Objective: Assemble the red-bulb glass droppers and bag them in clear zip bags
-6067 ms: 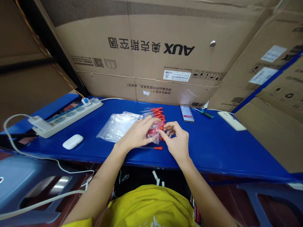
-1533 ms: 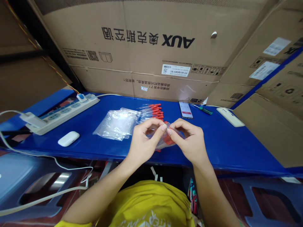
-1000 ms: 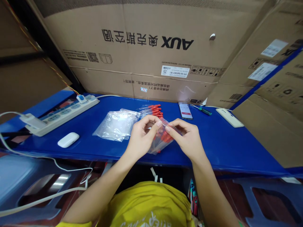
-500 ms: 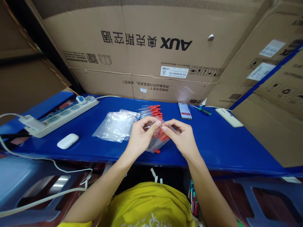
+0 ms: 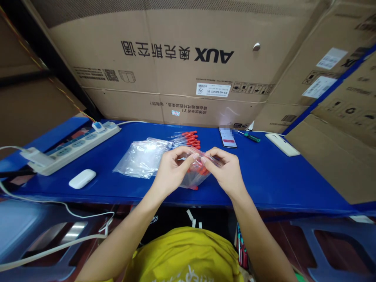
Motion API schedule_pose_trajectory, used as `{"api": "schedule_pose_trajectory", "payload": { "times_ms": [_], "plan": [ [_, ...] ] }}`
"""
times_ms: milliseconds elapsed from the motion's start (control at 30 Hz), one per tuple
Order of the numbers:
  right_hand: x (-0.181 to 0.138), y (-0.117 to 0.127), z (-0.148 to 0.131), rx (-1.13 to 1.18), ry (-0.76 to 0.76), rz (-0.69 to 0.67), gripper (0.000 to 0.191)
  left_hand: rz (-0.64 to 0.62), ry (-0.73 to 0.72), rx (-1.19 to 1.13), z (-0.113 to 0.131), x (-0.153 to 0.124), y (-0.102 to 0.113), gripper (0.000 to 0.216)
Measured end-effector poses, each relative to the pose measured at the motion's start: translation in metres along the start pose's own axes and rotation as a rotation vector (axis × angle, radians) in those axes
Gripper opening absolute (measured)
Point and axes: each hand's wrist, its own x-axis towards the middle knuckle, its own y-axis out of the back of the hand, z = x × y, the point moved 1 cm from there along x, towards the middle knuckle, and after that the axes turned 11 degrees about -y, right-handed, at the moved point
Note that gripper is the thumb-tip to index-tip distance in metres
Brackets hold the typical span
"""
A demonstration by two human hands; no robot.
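Note:
Between both hands is a clear zip-lock bag (image 5: 190, 179) with several red-handled items showing through it. My left hand (image 5: 173, 168) pinches its top edge between thumb and fingers. On the other side, my right hand (image 5: 225, 168) is closed on the same edge, thumb close to the left thumb. Behind the left hand lies a pile of thin clear-shafted, red-handled tools (image 5: 190, 139), which look like small screwdrivers. A stack of clear plastic bags (image 5: 139, 158) rests to the left of my left hand.
On the blue table (image 5: 264, 180) are a phone with a lit screen (image 5: 228, 138), a green-handled screwdriver (image 5: 251, 136), a pale phone-like slab (image 5: 282, 144), a white earbud case (image 5: 82, 179) and a power strip (image 5: 76, 147). A large cardboard box (image 5: 164, 86) stands behind.
Both thumbs have shifted slightly along the bag's top edge, moving a little apart. The camera view has moved slightly; the objects on the table stay where they were.

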Motion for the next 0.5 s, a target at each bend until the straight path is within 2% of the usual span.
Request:
{"api": "schedule_pose_trajectory", "payload": {
  "times_ms": [267,500],
  "plan": [
    [0.0017,-0.0003,-0.0011,-0.029,0.026,-0.002,0.017,0.001,-0.064,0.07,0.005,-0.0019,-0.0045,0.022],
    [0.0006,0.0009,-0.0024,-0.029,0.034,0.025,0.017,-0.097,-0.017,0.008,0.0068,-0.0001,-0.0007,0.017]
  ]
}}
